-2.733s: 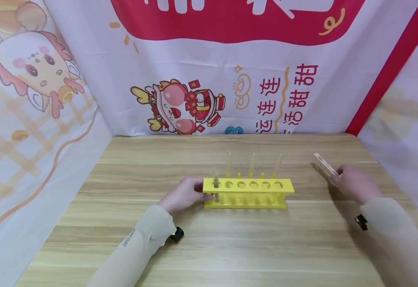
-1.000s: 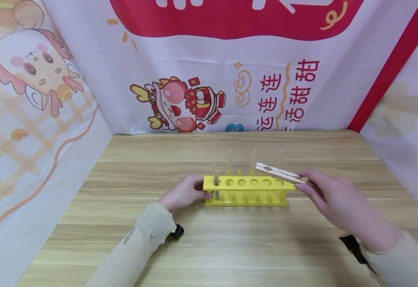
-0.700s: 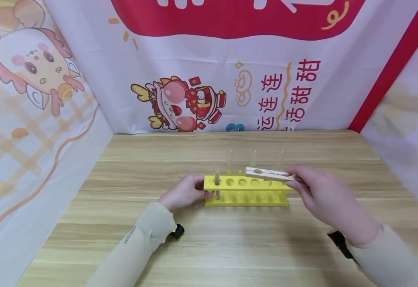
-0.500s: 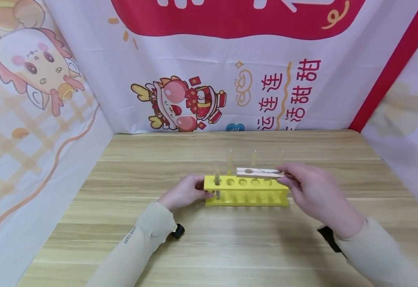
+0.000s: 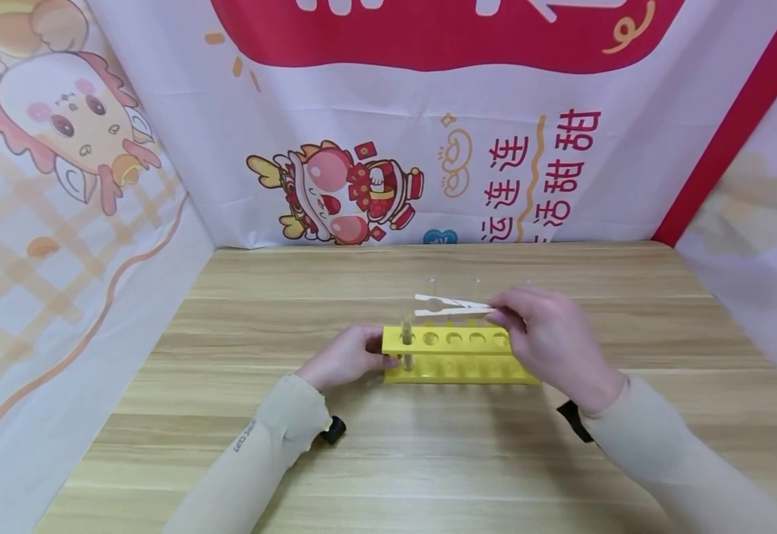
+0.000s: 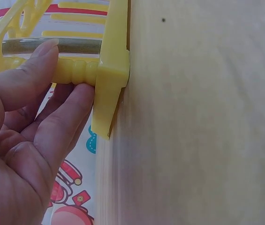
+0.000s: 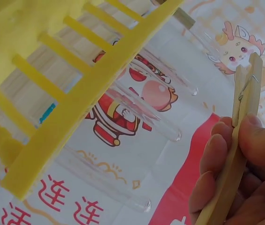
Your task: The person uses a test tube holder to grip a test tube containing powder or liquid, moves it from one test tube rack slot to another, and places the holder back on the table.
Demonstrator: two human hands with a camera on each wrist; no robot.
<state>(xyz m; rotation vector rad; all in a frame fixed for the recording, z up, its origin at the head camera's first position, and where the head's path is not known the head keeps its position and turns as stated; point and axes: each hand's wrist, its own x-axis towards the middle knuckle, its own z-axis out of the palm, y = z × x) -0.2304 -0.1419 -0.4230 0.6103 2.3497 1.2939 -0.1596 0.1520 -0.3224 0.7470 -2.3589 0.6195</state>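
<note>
Rack: yellow, plastic (image 5: 451, 342), upright on the bench (image 5: 428, 460). Left hand (image 5: 343, 361), at its left end: fingers curled round the ribbed end post (image 6: 73, 70), presumably to steady the rack; thumb lies across the filled tube, contact uncertain.

Tube, filled: one (image 5: 407, 337), upright in the leftmost hole, contents greyish-brown.

Clamp: wooden, sprung (image 5: 458, 306), above the rack. Right hand (image 5: 555, 343) pinches its handle end between thumb and fingers; the squeeze seems to be what parts its jaws, which point left, near the filled tube's top. Whether they touch it cannot be told.

Tubes, clear: three (image 7: 173, 135), rounded ends up, along the rack's rear, apparently stored inverted.
</note>
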